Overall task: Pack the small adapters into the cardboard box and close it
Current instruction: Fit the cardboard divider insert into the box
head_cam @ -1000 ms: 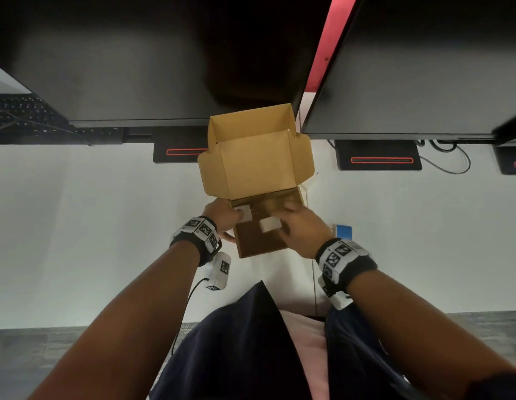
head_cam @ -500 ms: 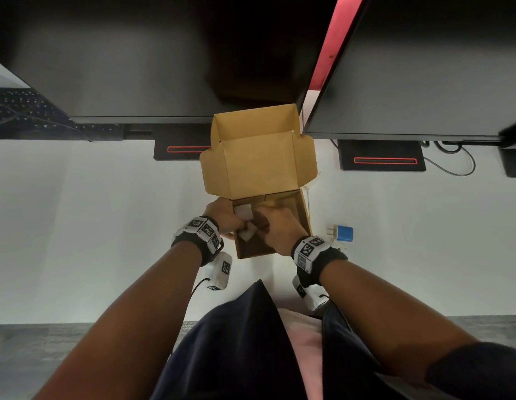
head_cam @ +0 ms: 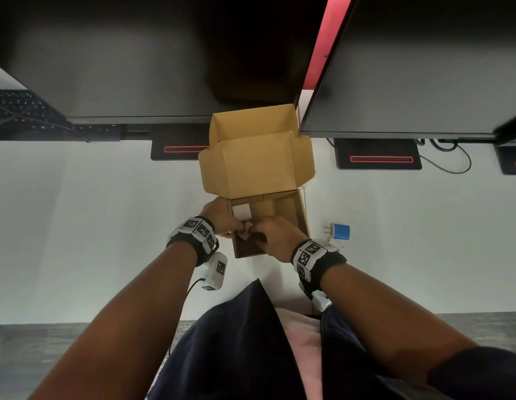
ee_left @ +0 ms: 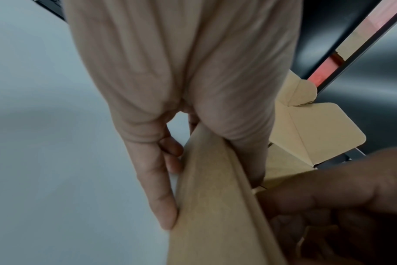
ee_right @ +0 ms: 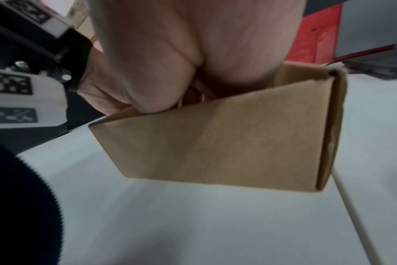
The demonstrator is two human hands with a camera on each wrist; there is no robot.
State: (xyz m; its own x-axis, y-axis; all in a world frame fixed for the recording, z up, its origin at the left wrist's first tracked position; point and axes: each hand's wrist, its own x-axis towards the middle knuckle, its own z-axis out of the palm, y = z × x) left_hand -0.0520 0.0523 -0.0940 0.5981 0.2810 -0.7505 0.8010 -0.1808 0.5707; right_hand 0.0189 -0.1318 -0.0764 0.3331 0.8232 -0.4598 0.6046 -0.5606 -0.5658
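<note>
The open cardboard box (head_cam: pixel 294 215) stands on the white table with its lid (head_cam: pixel 256 166) tipped up at the back. My left hand (head_cam: pixel 226 219) grips its left wall (ee_left: pixel 215 206), fingers outside and thumb inside. One white adapter (head_cam: pixel 240 212) lies in the box's back left corner. My right hand (head_cam: pixel 268 235) reaches into the front left of the box and pinches a second white adapter (head_cam: pixel 246 230). In the right wrist view the box's front wall (ee_right: pixel 238 143) hides those fingers. A blue adapter (head_cam: pixel 340 231) lies on the table just right of the box.
Two black monitors (head_cam: pixel 164 67) overhang the back of the table, their stands (head_cam: pixel 377 154) behind the box. A keyboard (head_cam: pixel 20 111) sits far left. A cable (head_cam: pixel 452 166) loops at the back right. The white table (head_cam: pixel 92 226) stretches to both sides.
My right hand has carried the white adapter leftward and lower into the box's front left, turning it on the way. The left hand and the box have stayed put.
</note>
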